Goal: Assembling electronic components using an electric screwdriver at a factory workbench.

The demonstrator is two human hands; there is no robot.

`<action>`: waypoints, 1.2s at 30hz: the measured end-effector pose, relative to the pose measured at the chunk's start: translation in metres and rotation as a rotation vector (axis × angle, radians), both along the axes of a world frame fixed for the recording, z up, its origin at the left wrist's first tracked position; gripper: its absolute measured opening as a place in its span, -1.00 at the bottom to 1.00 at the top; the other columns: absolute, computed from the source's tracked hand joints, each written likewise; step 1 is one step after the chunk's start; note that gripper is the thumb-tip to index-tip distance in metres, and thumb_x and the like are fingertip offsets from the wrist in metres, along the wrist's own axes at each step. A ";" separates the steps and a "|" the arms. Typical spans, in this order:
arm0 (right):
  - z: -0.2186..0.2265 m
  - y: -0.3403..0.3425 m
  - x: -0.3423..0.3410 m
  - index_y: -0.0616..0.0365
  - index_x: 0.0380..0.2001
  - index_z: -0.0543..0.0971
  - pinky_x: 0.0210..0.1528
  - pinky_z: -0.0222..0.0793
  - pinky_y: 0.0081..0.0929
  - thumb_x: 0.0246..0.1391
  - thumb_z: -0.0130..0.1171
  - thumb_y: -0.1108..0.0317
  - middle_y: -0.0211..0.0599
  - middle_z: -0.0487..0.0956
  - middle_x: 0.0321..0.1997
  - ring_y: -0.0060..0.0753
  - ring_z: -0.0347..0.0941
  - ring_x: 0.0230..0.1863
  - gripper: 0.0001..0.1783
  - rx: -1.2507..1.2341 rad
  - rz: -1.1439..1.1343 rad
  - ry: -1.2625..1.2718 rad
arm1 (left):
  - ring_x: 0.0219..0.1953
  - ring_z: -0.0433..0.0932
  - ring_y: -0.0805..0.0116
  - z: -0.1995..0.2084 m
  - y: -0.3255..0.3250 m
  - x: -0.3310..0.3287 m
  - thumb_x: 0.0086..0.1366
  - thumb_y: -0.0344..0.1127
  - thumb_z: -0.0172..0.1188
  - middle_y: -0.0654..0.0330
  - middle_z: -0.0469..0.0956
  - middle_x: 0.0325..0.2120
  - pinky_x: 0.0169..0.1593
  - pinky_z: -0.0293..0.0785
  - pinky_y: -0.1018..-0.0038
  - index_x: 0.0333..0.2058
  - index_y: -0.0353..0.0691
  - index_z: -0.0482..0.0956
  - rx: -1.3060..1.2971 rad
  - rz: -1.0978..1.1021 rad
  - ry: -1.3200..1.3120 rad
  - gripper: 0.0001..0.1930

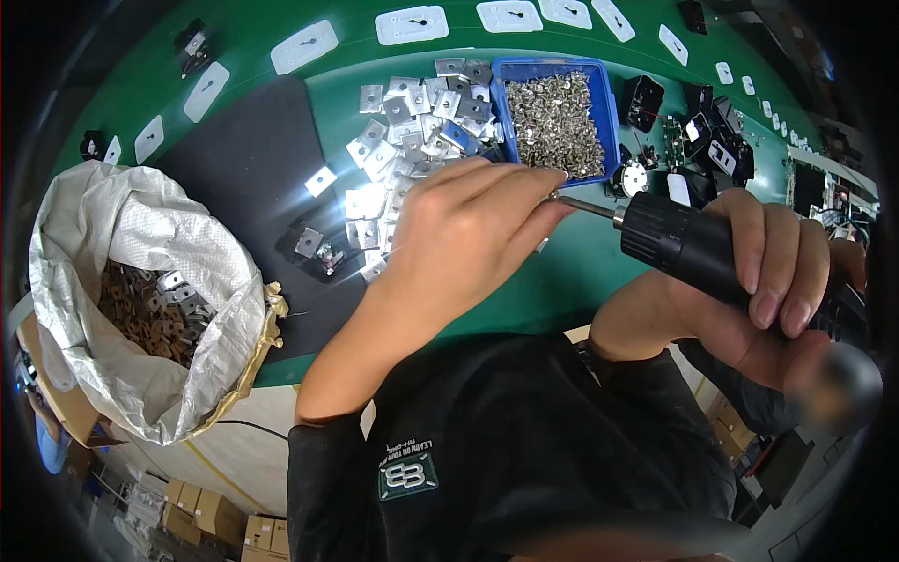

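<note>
Head view: I read the left hand (468,215) as pinched at the end of the driver bit (590,207); a small metal piece (552,196), probably a screw, shows between the fingertips, mostly hidden. The right hand (773,272) grasps the black power driver (670,232), bit directed leftward.

Stock status: the blue tray (608,112) contains many loose screws (552,122). Square metal plates (398,110) lie heaped beside it on the green table (496,318).

Workpiece location: a black unit (309,245) carrying a plate rests on the dark mat (243,140), apart from both hands. I cannot tell whether that plate is fastened.

Progress: I judge screw loading at the bit to be under way. Driving the screw remains, and the heaped plates indicate that many repetitions are left.
</note>
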State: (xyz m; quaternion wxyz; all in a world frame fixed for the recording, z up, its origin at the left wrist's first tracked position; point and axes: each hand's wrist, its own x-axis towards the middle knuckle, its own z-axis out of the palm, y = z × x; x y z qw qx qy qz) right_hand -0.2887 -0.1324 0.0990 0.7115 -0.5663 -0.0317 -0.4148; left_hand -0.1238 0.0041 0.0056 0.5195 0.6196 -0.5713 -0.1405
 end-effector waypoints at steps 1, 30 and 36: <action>0.005 -0.008 -0.006 0.06 0.00 0.46 -0.22 0.34 -0.68 -0.09 0.26 0.25 -0.62 0.53 -0.44 -0.70 0.46 -0.43 -0.48 -0.022 0.156 0.095 | -0.54 0.58 0.33 0.000 0.001 -0.002 -0.01 -0.40 0.40 0.16 0.64 -0.48 -0.43 0.49 0.51 -0.26 -0.26 0.66 0.003 -0.002 -0.005 -0.73; -0.007 0.071 0.008 0.03 0.03 0.38 -0.23 0.35 -0.59 -0.05 0.19 0.31 -0.56 0.51 -0.44 -0.65 0.46 -0.44 -0.49 0.123 0.089 -0.209 | -0.46 0.60 0.25 0.013 0.077 -0.022 -0.02 -0.52 0.36 0.14 0.63 -0.46 -0.36 0.49 0.44 -0.32 -0.30 0.64 -0.053 0.089 -0.071 -0.78; -0.007 0.074 0.017 0.03 0.03 0.38 -0.22 0.35 -0.58 -0.05 0.19 0.31 -0.54 0.51 -0.44 -0.64 0.46 -0.43 -0.49 0.119 0.104 -0.176 | -0.48 0.59 0.26 0.012 0.082 -0.014 -0.04 -0.52 0.37 0.15 0.63 -0.48 -0.38 0.48 0.46 -0.33 -0.29 0.65 -0.057 0.067 -0.048 -0.78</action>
